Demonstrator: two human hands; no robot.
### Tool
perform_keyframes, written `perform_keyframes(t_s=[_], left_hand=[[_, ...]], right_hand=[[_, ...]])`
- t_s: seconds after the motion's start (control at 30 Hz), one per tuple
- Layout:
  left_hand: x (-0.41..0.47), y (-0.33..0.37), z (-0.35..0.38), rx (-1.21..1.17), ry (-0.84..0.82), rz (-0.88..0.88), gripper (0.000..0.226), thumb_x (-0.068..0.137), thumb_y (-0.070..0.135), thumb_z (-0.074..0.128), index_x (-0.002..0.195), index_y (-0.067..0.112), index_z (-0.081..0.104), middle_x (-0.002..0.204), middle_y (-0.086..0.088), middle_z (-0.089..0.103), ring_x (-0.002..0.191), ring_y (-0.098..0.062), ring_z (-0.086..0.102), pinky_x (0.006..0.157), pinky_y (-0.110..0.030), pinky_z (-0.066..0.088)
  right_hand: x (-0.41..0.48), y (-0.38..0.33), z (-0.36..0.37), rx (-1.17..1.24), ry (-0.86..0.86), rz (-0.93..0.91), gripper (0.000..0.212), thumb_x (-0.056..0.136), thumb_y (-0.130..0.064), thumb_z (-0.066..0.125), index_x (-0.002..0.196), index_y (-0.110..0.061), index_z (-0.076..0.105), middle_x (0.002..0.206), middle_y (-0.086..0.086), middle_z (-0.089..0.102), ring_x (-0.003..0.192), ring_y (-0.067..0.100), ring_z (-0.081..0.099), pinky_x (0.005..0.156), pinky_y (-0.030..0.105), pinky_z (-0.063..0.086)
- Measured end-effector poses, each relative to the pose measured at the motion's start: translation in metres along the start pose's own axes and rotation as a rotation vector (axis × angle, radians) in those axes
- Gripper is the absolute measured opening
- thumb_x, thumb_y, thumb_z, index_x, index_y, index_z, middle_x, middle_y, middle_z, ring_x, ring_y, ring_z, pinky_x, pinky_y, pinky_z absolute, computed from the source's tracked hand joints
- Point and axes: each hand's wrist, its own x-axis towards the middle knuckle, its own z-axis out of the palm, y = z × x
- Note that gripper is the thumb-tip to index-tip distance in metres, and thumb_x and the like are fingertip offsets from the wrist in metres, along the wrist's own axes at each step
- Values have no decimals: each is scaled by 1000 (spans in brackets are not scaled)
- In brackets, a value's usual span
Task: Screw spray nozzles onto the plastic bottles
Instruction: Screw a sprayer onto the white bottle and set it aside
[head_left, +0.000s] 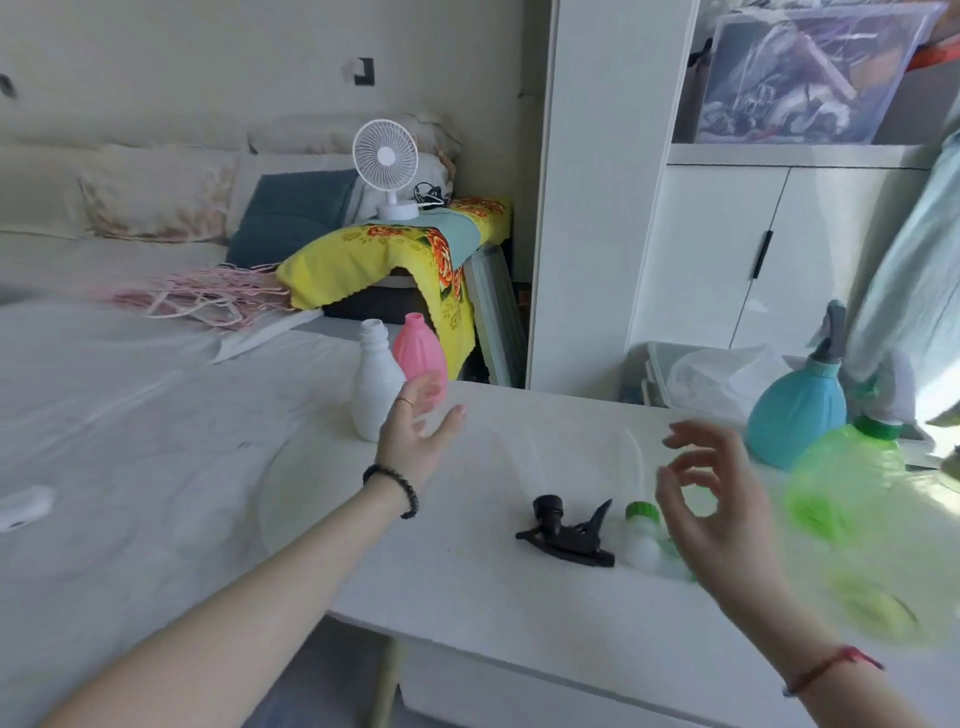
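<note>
A white bottle (375, 382) and a pink bottle (420, 357) stand uncapped at the table's back left corner. My left hand (415, 428) is open, palm up, just in front of them, touching neither. On the white table (493, 597) lie a black spray nozzle (566, 532) and a white nozzle with a green collar (644, 535), each with a clear dip tube. Above the green-collared nozzle hovers my right hand (711, 504), fingers spread and holding nothing. A green bottle (852, 478) with a green cap lies blurred at the right. Behind it stands a blue bottle (800, 410) with its sprayer fitted.
A bed (130, 415) with a white sheet borders the table on the left. Behind stand a small fan (387, 166) on a yellow flowered cloth, a white cabinet (727, 249) and clear storage boxes (670, 374). A curtain (904, 260) hangs at the right.
</note>
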Motion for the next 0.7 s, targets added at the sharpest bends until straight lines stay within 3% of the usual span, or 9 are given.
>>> perform_keyframes(t_s=[0.07,0.17,0.3,0.4,0.5,0.6,0.7], left_hand=[[17,-10,-34,96,104,0,49,74,22,71,116,23,46,122,-3,51,116,-22,48,92,-30,38],[40,-30,-64,296,103,-99,79,68,30,76,132,19,31,134,-10,41,123,-26,41,100,-40,39],[66,-52,-70,349,70,-267,103,66,40,75,141,31,5,147,-10,18,133,-27,28,102,-39,32],[84,-60,-66,282,108,-291,94,68,38,74,139,33,13,143,-6,29,124,-27,39,89,-35,36],[95,-63,-59,231,148,-251,73,68,34,74,128,29,32,112,4,51,95,-21,50,77,-30,39],[88,-59,-51,226,147,-196,66,64,35,75,118,31,38,83,20,48,76,-7,53,62,-27,41],[69,-52,-49,173,75,-160,64,59,40,77,109,41,38,89,24,47,84,-2,53,64,-26,44]], right_hand=[[14,-6,39,70,-83,59,42,78,4,55,97,-33,46,96,-7,58,81,9,57,73,22,49],[31,-7,96,110,-217,122,37,79,0,53,107,-23,48,102,-1,57,87,19,58,80,37,52],[49,-2,172,60,-452,128,55,81,-8,58,130,-21,36,126,2,49,103,16,51,90,31,44],[63,0,218,47,-591,161,70,81,-9,59,139,-26,24,139,6,39,121,23,45,93,28,36],[74,-1,250,75,-649,219,79,80,-8,59,142,-27,14,145,7,34,128,26,38,93,28,34],[74,-3,266,147,-634,242,82,78,-5,60,143,-23,13,142,10,37,126,27,39,90,27,37],[65,-3,252,156,-536,229,71,79,-6,59,138,-23,23,129,10,41,109,21,45,77,21,38]])
